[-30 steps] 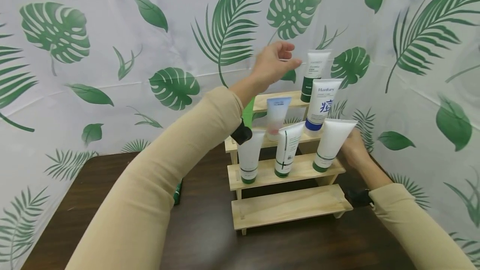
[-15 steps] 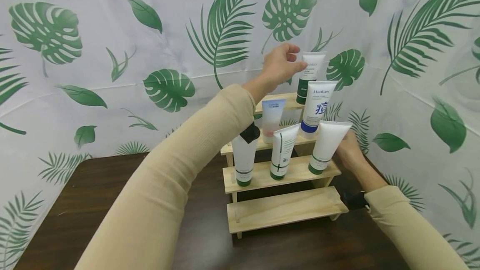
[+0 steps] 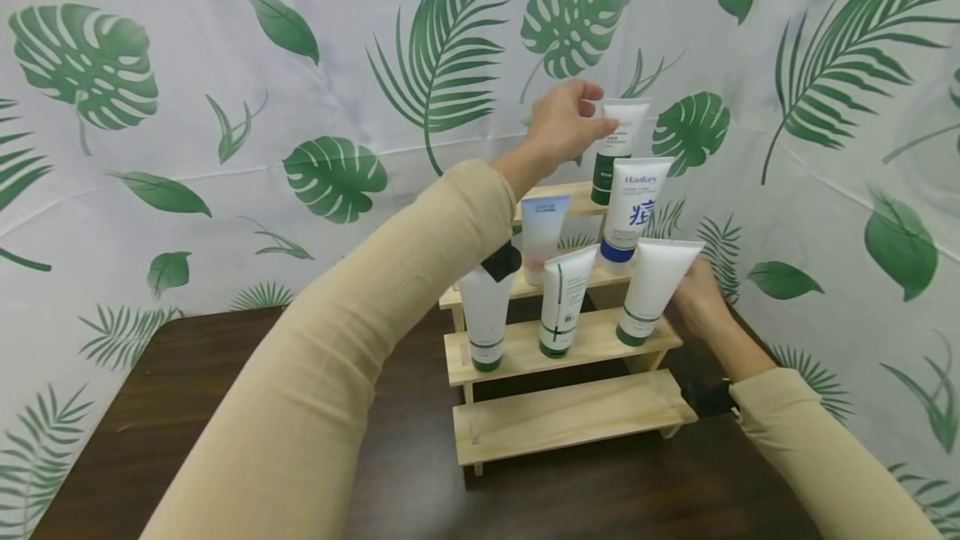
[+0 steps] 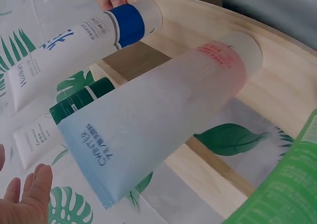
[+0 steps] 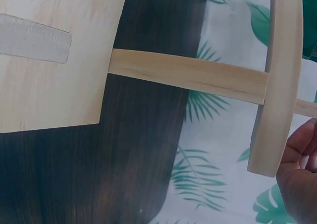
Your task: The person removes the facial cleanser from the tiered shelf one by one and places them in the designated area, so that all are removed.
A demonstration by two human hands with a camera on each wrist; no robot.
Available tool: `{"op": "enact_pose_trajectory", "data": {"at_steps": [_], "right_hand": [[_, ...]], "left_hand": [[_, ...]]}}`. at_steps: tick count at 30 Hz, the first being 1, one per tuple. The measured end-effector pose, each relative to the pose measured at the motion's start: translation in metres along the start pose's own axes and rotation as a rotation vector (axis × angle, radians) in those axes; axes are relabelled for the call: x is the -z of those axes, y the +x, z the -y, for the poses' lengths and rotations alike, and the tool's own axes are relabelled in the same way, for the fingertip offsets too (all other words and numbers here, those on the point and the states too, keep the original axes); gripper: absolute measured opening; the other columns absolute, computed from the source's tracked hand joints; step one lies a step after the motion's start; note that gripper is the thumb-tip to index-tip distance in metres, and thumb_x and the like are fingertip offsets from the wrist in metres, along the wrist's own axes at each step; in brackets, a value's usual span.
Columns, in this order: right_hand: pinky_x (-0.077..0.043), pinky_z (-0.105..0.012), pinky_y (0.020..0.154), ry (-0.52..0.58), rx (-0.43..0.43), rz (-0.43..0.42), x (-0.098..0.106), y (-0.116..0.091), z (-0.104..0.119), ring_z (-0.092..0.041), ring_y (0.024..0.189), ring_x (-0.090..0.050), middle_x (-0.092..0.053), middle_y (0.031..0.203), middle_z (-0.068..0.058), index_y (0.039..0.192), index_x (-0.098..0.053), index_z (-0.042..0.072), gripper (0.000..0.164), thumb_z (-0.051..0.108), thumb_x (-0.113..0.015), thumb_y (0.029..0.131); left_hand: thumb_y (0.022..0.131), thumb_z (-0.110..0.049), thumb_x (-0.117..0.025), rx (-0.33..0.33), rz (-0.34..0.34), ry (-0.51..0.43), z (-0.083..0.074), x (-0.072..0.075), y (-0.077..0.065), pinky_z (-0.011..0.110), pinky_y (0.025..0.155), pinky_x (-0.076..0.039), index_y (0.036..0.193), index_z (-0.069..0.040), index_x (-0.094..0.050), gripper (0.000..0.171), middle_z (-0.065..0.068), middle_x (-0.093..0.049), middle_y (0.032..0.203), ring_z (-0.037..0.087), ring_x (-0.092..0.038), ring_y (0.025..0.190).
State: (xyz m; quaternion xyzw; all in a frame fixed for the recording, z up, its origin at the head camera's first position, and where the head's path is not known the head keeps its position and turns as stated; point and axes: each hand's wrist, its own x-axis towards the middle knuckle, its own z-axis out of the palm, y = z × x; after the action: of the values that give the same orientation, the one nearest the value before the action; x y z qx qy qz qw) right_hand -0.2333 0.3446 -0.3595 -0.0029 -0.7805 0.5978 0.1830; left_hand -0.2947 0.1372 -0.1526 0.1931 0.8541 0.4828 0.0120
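Observation:
A stepped wooden display rack [image 3: 570,423] bears several squeeze tubes standing on their caps. My left hand [image 3: 566,123] is raised at the top step, thumb and fingers spread beside a white and dark green tube [image 3: 621,136]. In the left wrist view a gap shows between these fingers [image 4: 37,189] and that tube. My right hand [image 3: 701,298] is at the rack's right side, partly hidden behind a plain white tube [image 3: 660,286]. The right wrist view shows its curled fingers [image 5: 302,144] gripping the wooden frame at a step's end.
On the second step from the top stand a blue-to-pink tube [image 3: 545,232] and a blue-capped tube [image 3: 633,207]. Two more white tubes [image 3: 567,294] share the step below. A green package [image 4: 282,184] is close to the left wrist. Leaf-patterned cloth [image 3: 337,48] hangs behind the dark table [image 3: 405,457].
My left hand has moved right, up to the white and dark green tube. The right hand stays at the rack's side. The head view has shifted slightly.

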Motion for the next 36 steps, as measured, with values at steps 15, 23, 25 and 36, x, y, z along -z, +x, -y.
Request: {"op": "enact_pose_trajectory", "data": {"at_steps": [15, 23, 25, 36], "right_hand": [[-0.046, -0.013, 0.072, 0.017, -0.042, -0.015, -0.007, -0.003, 0.0, -0.001, 0.083, -0.053, -0.057, 0.086, 0.02, 0.098, -0.054, 0.019, 0.021, 0.001, -0.059, 0.087], [-0.045, -0.016, 0.076, -0.079, -0.08, -0.01, -0.01, -0.005, -0.001, 0.0, 0.087, -0.051, -0.054, 0.091, 0.019, 0.109, -0.054, 0.008, 0.018, 0.009, -0.058, 0.091], [-0.044, -0.019, 0.079, -0.128, -0.099, -0.002, -0.01, -0.005, 0.0, 0.0, 0.089, -0.051, -0.053, 0.094, 0.018, 0.115, -0.053, 0.003, 0.026, 0.015, -0.057, 0.093], [-0.044, -0.017, 0.078, -0.096, -0.102, -0.011, -0.012, -0.005, 0.001, 0.0, 0.089, -0.051, -0.053, 0.092, 0.02, 0.115, -0.052, 0.001, 0.026, 0.011, -0.058, 0.091]], "left_hand": [[0.089, -0.024, -0.065, 0.032, -0.05, 0.088, -0.008, -0.001, 0.008, 0.018, 0.086, -0.046, 0.13, -0.021, -0.051, 0.043, -0.004, -0.054, 0.125, 0.008, -0.05, 0.111], [0.089, -0.022, -0.066, 0.037, -0.071, 0.128, -0.004, -0.004, 0.012, 0.018, 0.085, -0.046, 0.129, -0.021, -0.053, 0.042, -0.004, -0.056, 0.122, 0.008, -0.051, 0.11], [0.089, -0.022, -0.066, 0.034, -0.078, 0.147, -0.003, -0.005, 0.013, 0.018, 0.084, -0.046, 0.127, -0.02, -0.054, 0.04, -0.004, -0.057, 0.12, 0.008, -0.052, 0.108], [0.09, -0.018, -0.065, 0.029, -0.104, 0.167, -0.002, -0.011, 0.014, 0.017, 0.075, -0.046, 0.12, -0.016, -0.06, 0.03, -0.004, -0.063, 0.108, 0.007, -0.055, 0.095]]}}
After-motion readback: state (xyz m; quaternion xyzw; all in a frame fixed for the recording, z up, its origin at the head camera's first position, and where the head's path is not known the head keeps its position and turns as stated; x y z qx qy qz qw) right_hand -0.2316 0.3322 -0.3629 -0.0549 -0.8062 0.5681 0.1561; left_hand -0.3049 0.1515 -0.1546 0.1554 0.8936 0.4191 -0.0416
